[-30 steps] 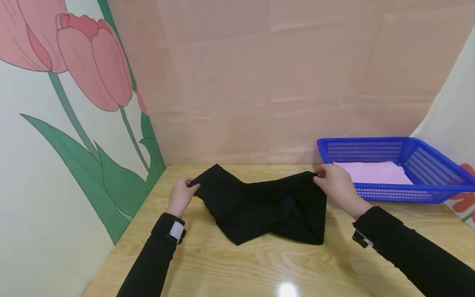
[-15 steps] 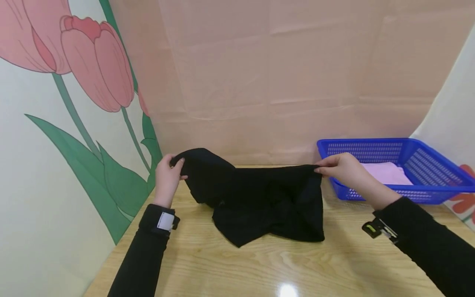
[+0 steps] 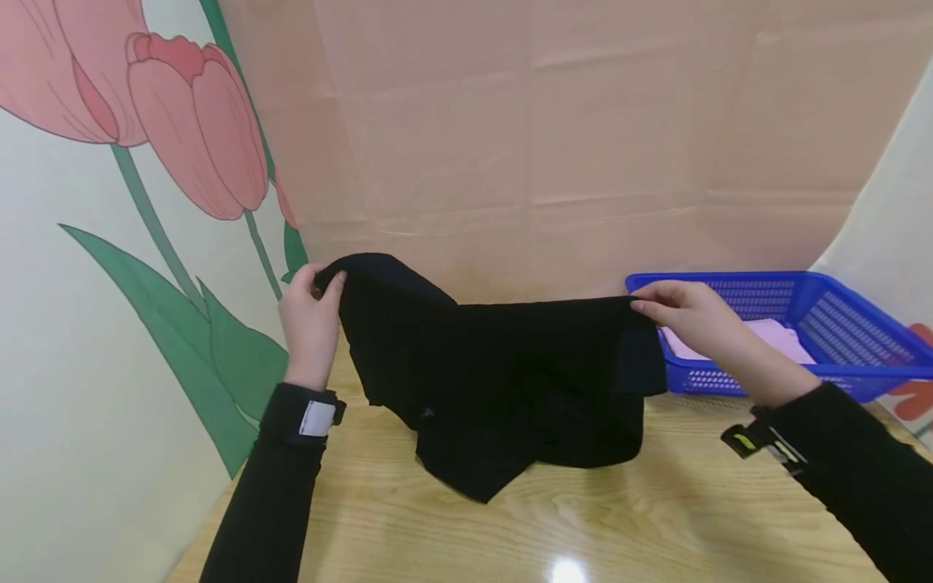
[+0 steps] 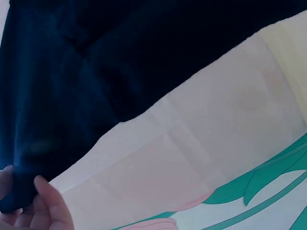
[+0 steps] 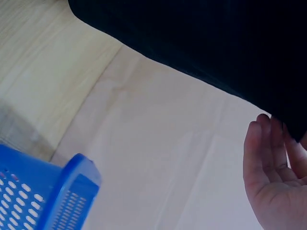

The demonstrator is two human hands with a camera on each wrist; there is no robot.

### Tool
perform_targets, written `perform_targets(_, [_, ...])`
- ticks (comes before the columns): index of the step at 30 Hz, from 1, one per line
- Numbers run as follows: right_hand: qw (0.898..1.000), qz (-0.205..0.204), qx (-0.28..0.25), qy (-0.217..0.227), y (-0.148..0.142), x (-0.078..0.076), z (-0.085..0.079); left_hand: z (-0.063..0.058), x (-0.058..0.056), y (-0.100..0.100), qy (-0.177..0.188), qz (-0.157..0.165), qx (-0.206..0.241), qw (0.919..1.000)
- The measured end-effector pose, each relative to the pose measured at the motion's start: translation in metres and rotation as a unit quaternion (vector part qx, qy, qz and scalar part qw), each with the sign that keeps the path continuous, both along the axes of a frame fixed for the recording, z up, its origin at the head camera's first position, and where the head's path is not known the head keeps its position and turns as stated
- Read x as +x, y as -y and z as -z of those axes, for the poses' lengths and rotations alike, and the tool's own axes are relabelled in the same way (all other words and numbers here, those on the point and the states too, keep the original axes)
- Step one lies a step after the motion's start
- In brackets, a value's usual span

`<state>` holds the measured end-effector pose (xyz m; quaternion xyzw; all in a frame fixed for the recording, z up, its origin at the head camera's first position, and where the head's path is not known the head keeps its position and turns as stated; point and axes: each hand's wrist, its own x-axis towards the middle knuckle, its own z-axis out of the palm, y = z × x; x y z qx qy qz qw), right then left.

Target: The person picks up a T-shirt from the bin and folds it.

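At the back, a broad beige backdrop point(image 3: 554, 146), faintly creased in straight lines. Below, a wood-grain worktop point(image 3: 408, 534), with a bright spot of light point(image 3: 567, 571) at the bottom of the head view. To the left, a pale side panel point(image 3: 80, 364) with pink tulips point(image 3: 197, 129) and green leaves in print. Over the middle of the worktop, a black cloth point(image 3: 503, 364), held up by both upper ends: top edge nearly straight to the right, humped to the left, lower edge uneven with one pointed corner; contact between corner and worktop impossible to judge. At the right rear, a blue basket point(image 3: 875, 374) with perforated walls, near the right end of the black cloth. Down to both wrists, black sleeves point(image 3: 266, 494). At the upper right corner of the black cloth, the right hand point(image 3: 696, 316), thumb and fingertips together in a pinch on the fabric. At the upper left end, the left hand point(image 3: 309, 328), thumb and fingers curled round the edge. In the basket, a pink cloth point(image 3: 783, 336), partly hidden behind the right hand. On the left cuff, a small white patch point(image 3: 317, 419).
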<state>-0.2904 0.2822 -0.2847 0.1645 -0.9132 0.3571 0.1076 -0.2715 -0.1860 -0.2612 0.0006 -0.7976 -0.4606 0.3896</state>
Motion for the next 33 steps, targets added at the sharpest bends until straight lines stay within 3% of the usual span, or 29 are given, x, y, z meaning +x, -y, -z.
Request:
perform_targets(7, [0.997,-0.008,-0.035,-0.066,0.001,0.009,-0.011,-0.022,0.009,-0.002,-0.048,-0.006,-0.008,0.9988])
perform_targets(12, [0.996,0.005,-0.051,-0.077,0.002,0.017,-0.021,-0.039,0.016,-0.001,-0.075,-0.010,-0.006,0.9971])
perform_targets(16, [0.995,0.017,-0.056,-0.083,0.005,0.027,-0.029,-0.051,0.023,0.000,-0.083,0.000,0.028,0.9962])
perform_targets(22, [0.985,0.010,-0.076,-0.155,0.008,0.035,-0.047,-0.071,0.030,0.001,-0.099,0.023,0.091,0.9906])
perform_targets(26, [0.979,0.010,-0.081,-0.187,0.006,0.040,-0.060,-0.084,0.029,0.001,-0.098,0.028,0.105,0.9892])
perform_targets(33, [0.975,0.018,-0.091,-0.200,0.004,0.045,-0.075,-0.098,0.027,0.001,-0.092,0.036,0.116,0.9883])
